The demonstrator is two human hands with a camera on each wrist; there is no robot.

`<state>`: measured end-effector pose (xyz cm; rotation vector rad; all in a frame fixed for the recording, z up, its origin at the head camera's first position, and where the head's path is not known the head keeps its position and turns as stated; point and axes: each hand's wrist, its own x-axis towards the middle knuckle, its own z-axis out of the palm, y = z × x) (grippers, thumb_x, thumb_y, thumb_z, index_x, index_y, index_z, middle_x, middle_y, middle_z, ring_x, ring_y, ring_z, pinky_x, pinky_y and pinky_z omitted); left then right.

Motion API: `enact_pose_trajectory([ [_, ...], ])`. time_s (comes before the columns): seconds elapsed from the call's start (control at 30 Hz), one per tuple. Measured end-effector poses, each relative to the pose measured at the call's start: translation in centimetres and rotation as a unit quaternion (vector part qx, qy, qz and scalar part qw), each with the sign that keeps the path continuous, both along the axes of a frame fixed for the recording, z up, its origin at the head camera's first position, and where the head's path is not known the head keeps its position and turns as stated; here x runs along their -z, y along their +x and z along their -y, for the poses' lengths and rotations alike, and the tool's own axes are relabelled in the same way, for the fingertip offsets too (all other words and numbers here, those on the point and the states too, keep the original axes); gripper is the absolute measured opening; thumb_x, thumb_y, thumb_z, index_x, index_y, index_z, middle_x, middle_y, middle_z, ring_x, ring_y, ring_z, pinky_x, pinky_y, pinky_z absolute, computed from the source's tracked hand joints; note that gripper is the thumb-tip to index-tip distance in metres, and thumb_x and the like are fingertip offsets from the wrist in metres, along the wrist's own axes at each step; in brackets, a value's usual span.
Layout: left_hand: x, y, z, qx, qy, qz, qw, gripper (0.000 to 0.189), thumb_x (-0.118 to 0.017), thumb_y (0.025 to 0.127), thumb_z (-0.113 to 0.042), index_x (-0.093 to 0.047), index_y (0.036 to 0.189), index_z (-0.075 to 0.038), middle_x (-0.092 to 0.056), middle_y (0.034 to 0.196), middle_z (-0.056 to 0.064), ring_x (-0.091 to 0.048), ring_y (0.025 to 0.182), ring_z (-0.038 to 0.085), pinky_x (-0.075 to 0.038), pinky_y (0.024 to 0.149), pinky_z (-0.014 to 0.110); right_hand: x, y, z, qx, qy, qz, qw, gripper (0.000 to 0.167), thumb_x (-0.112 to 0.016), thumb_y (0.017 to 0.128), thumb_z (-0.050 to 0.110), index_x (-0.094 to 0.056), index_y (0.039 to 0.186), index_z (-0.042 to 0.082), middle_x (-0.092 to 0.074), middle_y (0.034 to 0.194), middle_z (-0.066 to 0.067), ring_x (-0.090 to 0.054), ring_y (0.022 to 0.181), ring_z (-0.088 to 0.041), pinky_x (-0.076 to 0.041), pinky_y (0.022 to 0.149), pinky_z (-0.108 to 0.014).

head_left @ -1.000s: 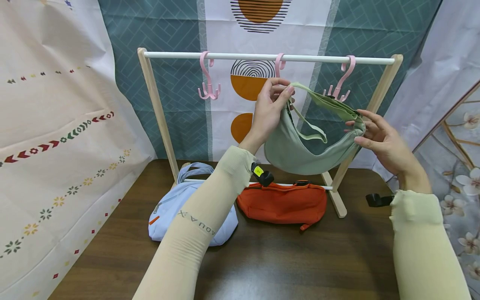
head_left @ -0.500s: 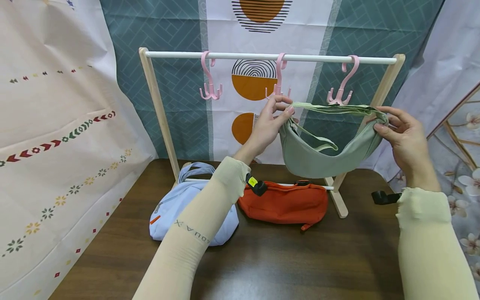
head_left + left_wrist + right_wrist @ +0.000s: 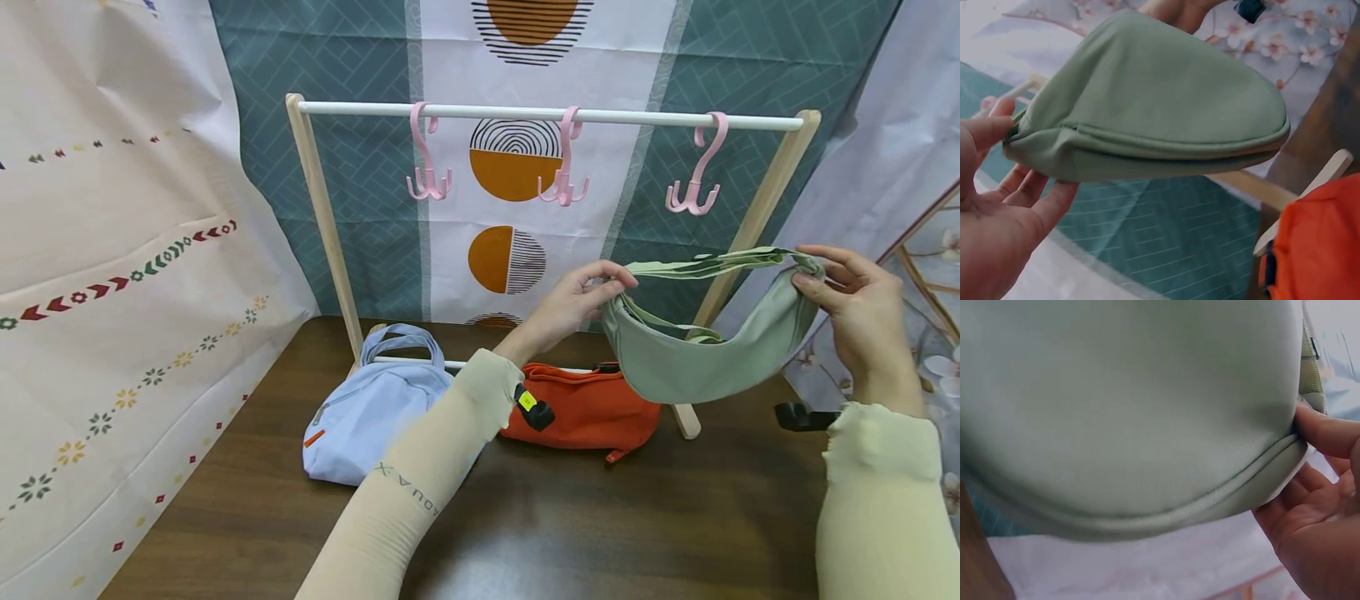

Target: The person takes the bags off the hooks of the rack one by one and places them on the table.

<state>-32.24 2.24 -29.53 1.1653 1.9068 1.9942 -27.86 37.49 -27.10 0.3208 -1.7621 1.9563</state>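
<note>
A pale green crescent-shaped shoulder bag [image 3: 697, 367] is held up in the air between both hands, its webbing strap [image 3: 720, 264] running across the top. The left hand [image 3: 573, 302] pinches the bag's left end between thumb and fingers; in the left wrist view a zip seam runs along the bag [image 3: 1172, 87]. At the other end, the right hand [image 3: 862, 312] grips the gathered corner near the strap. The right wrist view is mostly filled by the bag's body [image 3: 1129, 412], with the right thumb [image 3: 1329, 432] on its corner.
Behind the bag stands a rack with a white rail [image 3: 495, 111] and wooden legs. Three pink hooks [image 3: 429, 179] hang from it, bare. On the brown table [image 3: 600, 525] lie a light blue bag [image 3: 367, 425] and an orange bag [image 3: 570, 412], partly hidden by the left arm and green bag.
Both hands have carried the green bag down and to the right, away from the hooks. The bag has levelled out, and the middle hook shows fully now.
</note>
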Motion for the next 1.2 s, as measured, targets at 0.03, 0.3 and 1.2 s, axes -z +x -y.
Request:
enact_pose_trajectory([
  [0.03, 0.4, 0.1, -0.3, 0.011, -0.005, 0.007, 0.9999, 0.026, -0.054, 0.108, -0.009, -0.062, 0.132, 0.0, -0.057, 0.142, 0.01, -0.06, 0.118, 0.014, -0.055, 0.095, 0.033, 0.3, 0.2, -0.4, 0.011, 0.007, 0.01, 0.9999, 0.042, -0.075, 0.091, -0.004, -0.071, 0.132, 0.003, -0.073, 0.106, 0.004, -0.067, 0.086, -0.005, -0.052, 0.075, -0.011],
  [0.3, 3.2, 0.8, -2.6, 0.058, -0.029, 0.048, 0.9968, 0.049, -0.072, 0.093, 0.007, -0.061, 0.139, -0.004, -0.053, 0.135, -0.007, -0.065, 0.105, 0.014, -0.059, 0.088, 0.033, 3.0, 1.5, -3.1, 0.067, 0.056, 0.054, 0.9947, 0.042, -0.072, 0.095, 0.001, -0.07, 0.136, 0.009, -0.069, 0.104, 0.011, -0.062, 0.088, -0.002, -0.048, 0.076, -0.006],
  [1.2, 12.0, 2.6, -10.3, -0.033, -0.015, 0.107, 0.9936, 0.05, -0.074, 0.09, 0.011, -0.069, 0.134, -0.012, -0.064, 0.114, -0.013, -0.064, 0.08, 0.004, -0.057, 0.072, 0.02, 9.9, 5.2, -8.1, 0.151, 0.165, 0.17, 0.9598, 0.041, -0.066, 0.101, 0.006, -0.075, 0.103, 0.046, -0.064, 0.078, 0.029, -0.052, 0.074, 0.008, -0.037, 0.063, -0.008],
])
